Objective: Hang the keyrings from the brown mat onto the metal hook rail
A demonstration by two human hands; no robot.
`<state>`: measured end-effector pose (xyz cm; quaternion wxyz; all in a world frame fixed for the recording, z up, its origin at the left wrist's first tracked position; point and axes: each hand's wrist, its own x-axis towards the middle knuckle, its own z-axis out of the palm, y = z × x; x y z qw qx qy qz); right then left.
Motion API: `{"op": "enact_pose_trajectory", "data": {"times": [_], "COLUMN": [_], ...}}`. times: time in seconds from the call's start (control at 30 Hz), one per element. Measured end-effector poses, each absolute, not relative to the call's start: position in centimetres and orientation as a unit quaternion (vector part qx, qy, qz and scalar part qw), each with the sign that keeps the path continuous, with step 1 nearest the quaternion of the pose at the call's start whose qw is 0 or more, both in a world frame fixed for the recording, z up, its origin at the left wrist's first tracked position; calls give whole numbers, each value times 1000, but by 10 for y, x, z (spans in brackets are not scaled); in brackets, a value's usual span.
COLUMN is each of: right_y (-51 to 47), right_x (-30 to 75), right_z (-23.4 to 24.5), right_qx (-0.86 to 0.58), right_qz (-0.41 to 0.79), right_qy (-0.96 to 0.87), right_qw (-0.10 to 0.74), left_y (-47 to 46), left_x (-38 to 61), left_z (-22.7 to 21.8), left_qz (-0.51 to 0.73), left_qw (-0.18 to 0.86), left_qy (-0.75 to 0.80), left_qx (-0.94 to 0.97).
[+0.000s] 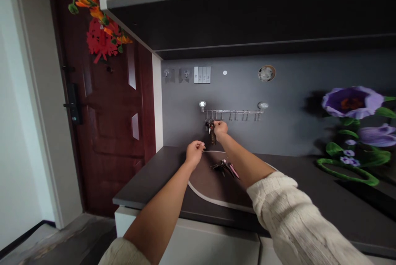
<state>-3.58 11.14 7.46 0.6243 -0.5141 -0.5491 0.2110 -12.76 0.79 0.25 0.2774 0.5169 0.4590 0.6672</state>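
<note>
My right hand (220,129) is closed at the left part of a clear hook rail (232,112) on the grey wall. Its fingertips grip a bunch of keys (212,133) with a brown fob, just under the hooks. Whether the ring sits on a hook is too small to tell. Lower and to the left, my left hand (194,152) is in a pinch above the counter, and what lies between its fingertips is too small to make out. Another bunch of keys (223,167) with a pink piece rests on a brown, pale-edged mat (204,190) between my forearms.
A dark shelf (235,21) overhangs the counter (148,174). Purple plush flowers (352,103) stand at the right. Light switches (202,74) and two small adhesive hooks (186,74) are above the rail. At the left is a dark red door (105,133).
</note>
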Motion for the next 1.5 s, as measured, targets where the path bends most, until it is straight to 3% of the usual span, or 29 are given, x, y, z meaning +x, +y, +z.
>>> {"op": "enact_pose_trajectory", "data": {"times": [0.67,1.1,1.3,1.5], "right_y": [58,13,13,12], "right_x": [13,43,44,43], "right_z": [37,0,0,0], "right_qx": [-479,-456,-458,-458], "right_qz": [244,133,97,84], "right_qy": [-649,-773,-789,-789], "right_qw": [538,421,398,400], "left_y": [-16,9,8,11], "left_x": [-119,-105,-109,-110], "left_z": [2,-20,-20,-24], "left_qz": [596,450,391,413], "left_qw": [309,165,182,193], "left_qy": [525,564,544,549], "left_qx": [524,672,720,700]}}
